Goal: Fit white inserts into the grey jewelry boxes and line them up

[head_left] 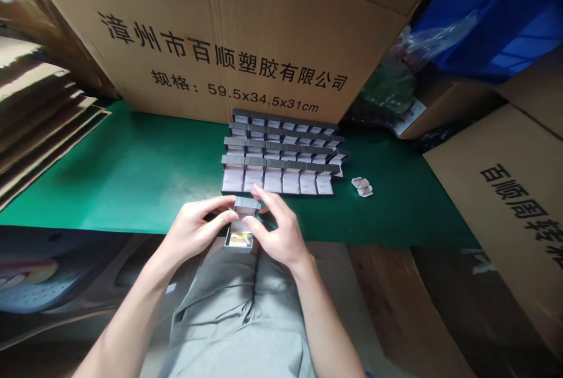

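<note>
Above my lap, at the table's front edge, a small grey box (238,242) with its lid raised is held between both hands. Something yellow (240,239) shows in its lower part. My left hand (196,228) grips the box's left side with thumb and fingers. On the other side my right hand (279,225) has its thumb on the box near the lid, its index finger raised. Just beyond the hands stand several rows of similar grey boxes (281,181), lids up, with white insides showing.
A few small white pieces (362,186) lie right of the rows on the green table (132,172). A large printed carton (211,26) stands behind. Flat cardboard sheets (39,114) are stacked at left. Another carton (497,213) and a blue bin (484,14) are at right.
</note>
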Action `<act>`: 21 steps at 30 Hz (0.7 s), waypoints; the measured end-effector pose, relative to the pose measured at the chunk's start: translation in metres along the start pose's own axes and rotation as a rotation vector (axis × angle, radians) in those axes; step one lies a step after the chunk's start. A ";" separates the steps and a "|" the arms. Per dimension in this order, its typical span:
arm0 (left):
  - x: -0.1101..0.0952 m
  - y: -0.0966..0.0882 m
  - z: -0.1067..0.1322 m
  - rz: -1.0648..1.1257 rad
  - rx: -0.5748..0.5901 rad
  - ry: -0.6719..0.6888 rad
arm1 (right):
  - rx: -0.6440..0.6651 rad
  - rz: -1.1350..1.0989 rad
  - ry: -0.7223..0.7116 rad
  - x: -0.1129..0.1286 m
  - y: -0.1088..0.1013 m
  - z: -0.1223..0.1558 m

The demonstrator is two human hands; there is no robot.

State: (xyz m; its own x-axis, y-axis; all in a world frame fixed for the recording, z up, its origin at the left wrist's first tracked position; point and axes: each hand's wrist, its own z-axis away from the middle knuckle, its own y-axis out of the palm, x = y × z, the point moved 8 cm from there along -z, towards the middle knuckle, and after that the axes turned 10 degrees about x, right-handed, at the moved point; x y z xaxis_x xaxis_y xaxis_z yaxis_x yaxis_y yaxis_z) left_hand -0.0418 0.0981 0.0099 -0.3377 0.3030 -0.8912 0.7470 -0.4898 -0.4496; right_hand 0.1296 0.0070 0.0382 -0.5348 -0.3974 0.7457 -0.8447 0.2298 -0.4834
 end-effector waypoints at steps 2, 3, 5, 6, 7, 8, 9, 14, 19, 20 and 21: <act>0.004 -0.002 0.000 0.029 -0.017 -0.031 | -0.097 0.048 0.017 -0.005 -0.030 0.010; 0.006 -0.003 0.001 0.047 -0.026 -0.051 | -0.196 0.115 0.053 -0.012 -0.053 0.017; 0.010 -0.004 0.001 0.087 -0.038 -0.092 | -0.413 0.288 0.156 -0.031 -0.107 0.036; 0.011 -0.005 0.001 0.106 -0.044 -0.109 | -0.504 0.387 0.212 -0.041 -0.133 0.046; 0.013 -0.005 0.001 0.122 -0.047 -0.123 | -0.547 0.480 0.268 -0.053 -0.156 0.054; 0.014 -0.005 0.001 0.134 -0.049 -0.133 | -0.546 0.560 0.316 -0.065 -0.175 0.059; 0.015 -0.005 0.001 0.143 -0.053 -0.141 | -0.508 0.633 0.361 -0.078 -0.189 0.061; 0.017 -0.006 0.001 0.145 -0.066 -0.143 | -0.278 0.795 0.488 -0.125 -0.216 0.068; 0.016 -0.007 0.001 0.126 -0.058 -0.125 | -0.235 0.714 0.536 -0.127 -0.214 0.071; 0.015 -0.007 0.001 0.125 -0.058 -0.123 | -0.244 0.707 0.535 -0.123 -0.214 0.072; 0.015 -0.008 0.001 0.126 -0.059 -0.123 | -0.253 0.702 0.533 -0.119 -0.213 0.073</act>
State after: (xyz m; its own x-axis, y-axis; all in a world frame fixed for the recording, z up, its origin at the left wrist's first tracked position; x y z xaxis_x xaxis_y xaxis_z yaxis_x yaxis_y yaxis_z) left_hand -0.0530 0.1061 -0.0002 -0.3041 0.1387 -0.9425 0.8190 -0.4672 -0.3331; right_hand 0.3750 -0.0591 0.0190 -0.8130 0.3548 0.4617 -0.2677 0.4764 -0.8375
